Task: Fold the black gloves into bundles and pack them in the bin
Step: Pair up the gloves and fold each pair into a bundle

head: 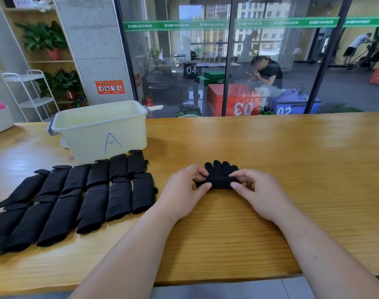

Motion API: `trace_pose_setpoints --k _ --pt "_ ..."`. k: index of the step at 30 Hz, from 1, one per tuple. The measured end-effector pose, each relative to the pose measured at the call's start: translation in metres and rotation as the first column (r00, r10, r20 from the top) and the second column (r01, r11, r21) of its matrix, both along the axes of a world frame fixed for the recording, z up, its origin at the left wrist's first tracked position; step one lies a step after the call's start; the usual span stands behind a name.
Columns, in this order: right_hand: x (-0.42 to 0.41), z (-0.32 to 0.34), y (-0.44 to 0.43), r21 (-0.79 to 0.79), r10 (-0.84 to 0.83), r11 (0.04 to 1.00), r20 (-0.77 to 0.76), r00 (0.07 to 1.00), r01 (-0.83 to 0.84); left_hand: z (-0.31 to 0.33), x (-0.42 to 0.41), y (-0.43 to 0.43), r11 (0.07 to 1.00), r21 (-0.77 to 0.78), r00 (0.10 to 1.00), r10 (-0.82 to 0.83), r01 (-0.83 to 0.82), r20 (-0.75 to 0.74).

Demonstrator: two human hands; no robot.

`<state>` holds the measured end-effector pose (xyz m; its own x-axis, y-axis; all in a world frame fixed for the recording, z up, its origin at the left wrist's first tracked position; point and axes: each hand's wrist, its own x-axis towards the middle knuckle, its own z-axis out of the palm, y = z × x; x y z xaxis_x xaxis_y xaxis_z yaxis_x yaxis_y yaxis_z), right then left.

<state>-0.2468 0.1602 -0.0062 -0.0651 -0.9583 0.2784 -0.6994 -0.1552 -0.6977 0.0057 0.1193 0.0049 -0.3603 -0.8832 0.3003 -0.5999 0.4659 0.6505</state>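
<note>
The rolling step is in hand: just right of the frame's centre a black glove (221, 182) lies on the table (281, 147), its cuff end turned into a tight roll nearest the person and its fingertips pointing away, not yet rolled. The left hand (184, 188) pinches the roll's left end between thumb and curled fingers, and the right hand (257, 190) pinches the right end likewise. Whether the roll holds one glove or a stacked pair is hard to tell. The next move probably calls for rolling on over the fingertips, securing the bundle, then carrying it to the bin (87, 139) at upper left, whose inside is hidden from here. Two rows of flat gloves (93, 197) wait at lower left.
</note>
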Motion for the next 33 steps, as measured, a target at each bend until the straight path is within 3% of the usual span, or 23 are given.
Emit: trace_pose_setpoints --k 3,7,11,18,22,28,33 --pt "0.002 0.0 -0.002 0.011 0.0 1.0 0.094 0.996 -0.001 0.001 -0.002 0.002 0.998 0.059 0.999 0.018 -0.015 -0.049" --pt "0.006 0.001 -0.002 -0.005 -0.038 0.999 0.095 0.995 0.039 -0.002 -0.005 -0.001 0.997 0.071 0.997 0.047 -0.042 -0.067" --pt "0.011 0.001 -0.002 -0.105 -0.118 0.989 -0.125 0.985 0.105 -0.006 -0.009 -0.003 0.996 -0.039 0.997 0.081 -0.08 0.013" --pt "0.021 0.0 -0.003 -0.293 -0.159 0.956 -0.447 0.88 0.023 -0.009 -0.016 -0.008 0.962 -0.268 0.977 0.11 -0.058 0.184" --pt "0.021 0.001 -0.001 -0.188 -0.125 0.982 -0.531 0.838 0.028 -0.009 -0.013 -0.006 0.955 -0.297 0.953 0.118 -0.031 0.28" --pt "0.016 0.007 0.004 -0.078 -0.058 0.997 -0.494 0.868 0.023 -0.006 -0.014 -0.003 0.961 -0.275 0.927 0.081 0.025 0.367" --pt "0.013 0.009 0.008 -0.019 0.014 0.999 -0.464 0.886 -0.026 -0.005 -0.01 -0.005 0.963 -0.269 0.931 0.077 0.023 0.356"
